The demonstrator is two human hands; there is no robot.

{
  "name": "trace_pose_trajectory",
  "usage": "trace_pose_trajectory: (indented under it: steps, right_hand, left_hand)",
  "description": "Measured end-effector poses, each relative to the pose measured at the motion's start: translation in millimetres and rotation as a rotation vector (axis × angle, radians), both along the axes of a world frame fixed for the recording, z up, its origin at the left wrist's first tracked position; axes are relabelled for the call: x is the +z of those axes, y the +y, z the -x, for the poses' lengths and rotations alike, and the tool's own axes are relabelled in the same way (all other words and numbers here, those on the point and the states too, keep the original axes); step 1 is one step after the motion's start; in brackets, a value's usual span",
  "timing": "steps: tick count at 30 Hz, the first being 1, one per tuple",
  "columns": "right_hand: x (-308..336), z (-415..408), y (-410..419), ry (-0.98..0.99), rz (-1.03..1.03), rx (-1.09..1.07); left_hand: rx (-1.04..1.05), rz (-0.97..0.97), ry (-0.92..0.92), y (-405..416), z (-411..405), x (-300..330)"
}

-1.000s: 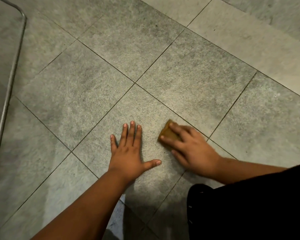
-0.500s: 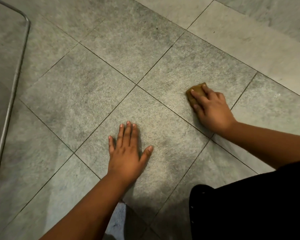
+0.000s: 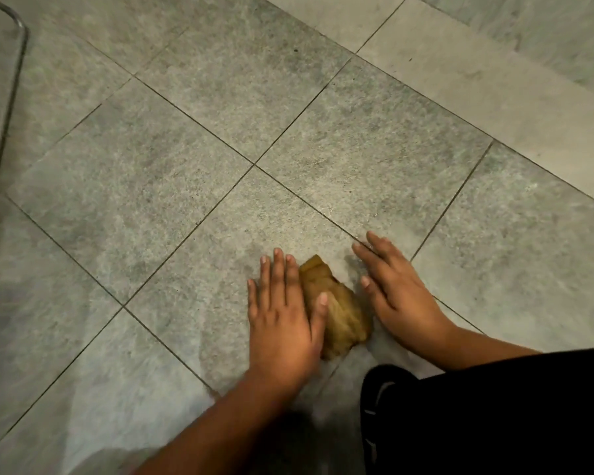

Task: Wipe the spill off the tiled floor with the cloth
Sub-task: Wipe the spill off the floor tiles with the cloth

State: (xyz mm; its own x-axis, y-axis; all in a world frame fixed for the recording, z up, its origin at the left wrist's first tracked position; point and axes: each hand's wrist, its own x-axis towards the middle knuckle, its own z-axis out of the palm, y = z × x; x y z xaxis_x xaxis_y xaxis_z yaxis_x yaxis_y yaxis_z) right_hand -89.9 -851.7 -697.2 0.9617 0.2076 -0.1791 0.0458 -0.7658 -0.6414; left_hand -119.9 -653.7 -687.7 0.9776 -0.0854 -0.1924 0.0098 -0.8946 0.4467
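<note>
Cloth point(image 3: 336, 308): a crumpled tan wad lying on the floor point(image 3: 186, 166) between the two hands, near the person. Left hand point(image 3: 282, 313): flat, fingers straight, its thumb resting on the cloth's left edge; it grips nothing. Right hand point(image 3: 395, 293): flat on the tile just right of the cloth, fingers spread and straight, apparently not touching it. Spill: a faint darker sheen around and beyond the cloth; its limits cannot be told. Step in hand, as judged: regrasping the cloth. Best done by gathering it under one palm, pressing flat and sweeping in overlapping strokes across the grout lines. Containers: none in view. Far left, a bent metal tube point(image 3: 4, 114).
</note>
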Motion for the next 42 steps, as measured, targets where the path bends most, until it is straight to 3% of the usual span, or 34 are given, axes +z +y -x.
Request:
trace_pose_trajectory:
  steps: [5, 9, 17, 28, 37, 42]
  right_hand:
    - [-15.9, -15.1, -50.1, 0.037, 0.389, -0.149]
    - [-26.5, -11.2, -63.5, 0.023, 0.505, -0.101]
    - [-27.3, -10.3, -65.7, -0.002, 0.519, -0.098]
    - [-28.8, -11.0, -64.9, -0.011, 0.519, -0.093]
    - [-27.3, -10.9, -66.0, -0.016, 0.533, -0.076]
    - [-28.2, -10.4, -67.0, -0.023, 0.528, -0.08]
  left_hand:
    - [-0.004, -0.093, 0.024, -50.3, 29.2, -15.1]
    - [-0.102, -0.161, -0.033, -53.0, -7.2, -30.3]
    - [-0.268, -0.15, -0.021, -63.2, -117.3, -24.6]
    - [-0.419, 0.014, -0.088, -38.4, -13.2, -34.3]
    - [-0.527, -0.137, 0.029, -78.6, -139.3, -21.2]
    - [-0.554, -0.117, 0.046, -70.9, -111.6, -16.4]
